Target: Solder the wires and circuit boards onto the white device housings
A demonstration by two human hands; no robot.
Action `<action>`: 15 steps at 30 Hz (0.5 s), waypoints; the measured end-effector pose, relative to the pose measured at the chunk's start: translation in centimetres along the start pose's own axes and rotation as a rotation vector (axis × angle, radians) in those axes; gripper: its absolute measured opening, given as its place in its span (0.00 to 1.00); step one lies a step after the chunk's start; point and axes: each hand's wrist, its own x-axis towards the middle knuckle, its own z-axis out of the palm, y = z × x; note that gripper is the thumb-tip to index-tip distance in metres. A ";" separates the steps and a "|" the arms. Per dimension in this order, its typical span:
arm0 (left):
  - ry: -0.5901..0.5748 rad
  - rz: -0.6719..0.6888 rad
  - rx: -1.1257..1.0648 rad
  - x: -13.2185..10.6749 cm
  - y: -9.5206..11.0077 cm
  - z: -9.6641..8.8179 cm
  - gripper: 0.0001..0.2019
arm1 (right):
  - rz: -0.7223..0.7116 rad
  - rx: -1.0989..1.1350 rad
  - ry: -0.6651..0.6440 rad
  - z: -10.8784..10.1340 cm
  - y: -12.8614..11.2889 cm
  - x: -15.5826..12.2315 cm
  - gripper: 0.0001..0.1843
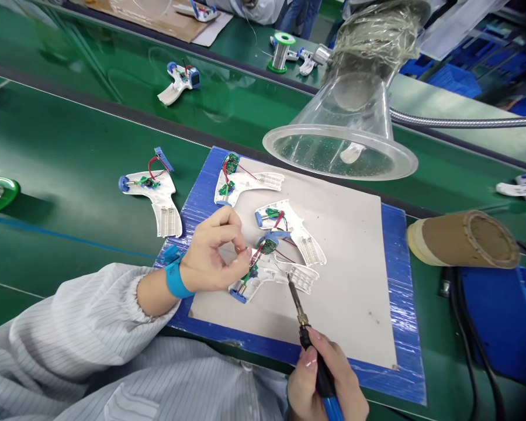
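My right hand [324, 380] grips a soldering iron [318, 356] by its black and blue handle. The iron's tip meets or hovers just over the battery-slot end of the nearest white gun-shaped housing half [267, 272]; contact is unclear. Thumb and forefinger of my left hand [219, 251] are pinched beside that housing's red wires and round green circuit board [268, 244]. What they hold is too fine to make out. Just behind lies a second wired housing half [296, 228], and a third housing half [248, 181] rests at the mat's far edge.
A grey sheet [342, 304] covers the blue-wrapped board [405, 327]. Left of it lies another housing half [153, 199]. A clear fume hood [346, 134] hangs overhead. Rightward are a brown cardboard tube [460, 240] and black cables [464, 333]. A solder spool [0, 196] stands far left.
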 end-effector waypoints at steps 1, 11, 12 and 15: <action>0.000 0.003 0.004 0.0 0.0 0.0 0.08 | -0.008 0.004 -0.002 0.0 -0.1 0.1 0.08; -0.017 0.022 0.039 0.2 0.4 0.0 0.08 | -0.072 -0.007 -0.040 0.0 -0.1 0.5 0.11; -0.020 0.021 0.036 0.2 0.4 0.0 0.08 | -0.081 -0.007 -0.040 -0.1 -0.1 0.4 0.11; -0.019 0.021 0.023 0.2 0.5 0.0 0.08 | -0.032 -0.065 -0.043 -0.2 -0.2 0.0 0.08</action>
